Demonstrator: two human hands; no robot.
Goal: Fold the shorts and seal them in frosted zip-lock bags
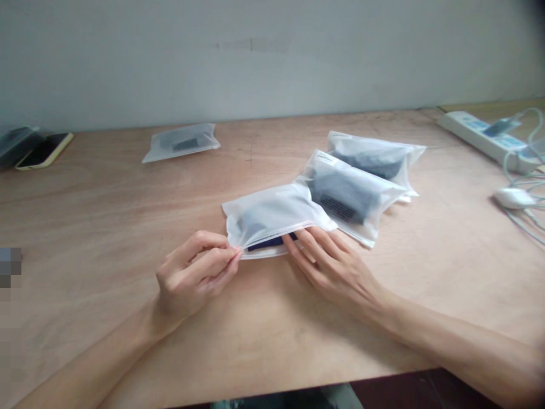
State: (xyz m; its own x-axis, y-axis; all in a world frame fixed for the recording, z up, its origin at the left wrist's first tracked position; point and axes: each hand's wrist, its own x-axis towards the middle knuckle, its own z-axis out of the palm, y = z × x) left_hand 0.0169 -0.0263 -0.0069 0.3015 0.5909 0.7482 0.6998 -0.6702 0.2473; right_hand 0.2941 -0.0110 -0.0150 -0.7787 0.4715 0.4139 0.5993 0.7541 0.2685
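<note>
A frosted white zip bag (276, 207) lies in front of me, its near edge parted. Dark blue folded cloth-like material (267, 243) shows in the opening. My left hand (198, 272) is closed, pinching the bag's near left corner between thumb and fingers. The fingers of my right hand (332, 261) are stretched out, their tips inside the bag's mouth by the dark material; the tips are hidden. Just beyond, to the right, lies a second frosted bag (347, 196) with dark contents and a printed label, overlapping a third bag (374, 156) behind it.
A flatter frosted bag (183, 142) lies near the wall. At the far left, a phone (45, 151) is beside a dark bagged item (17, 145). A power strip (485, 139) with cables and a white plug-like piece (515, 198) occupies the right. The table's front edge runs below my arms.
</note>
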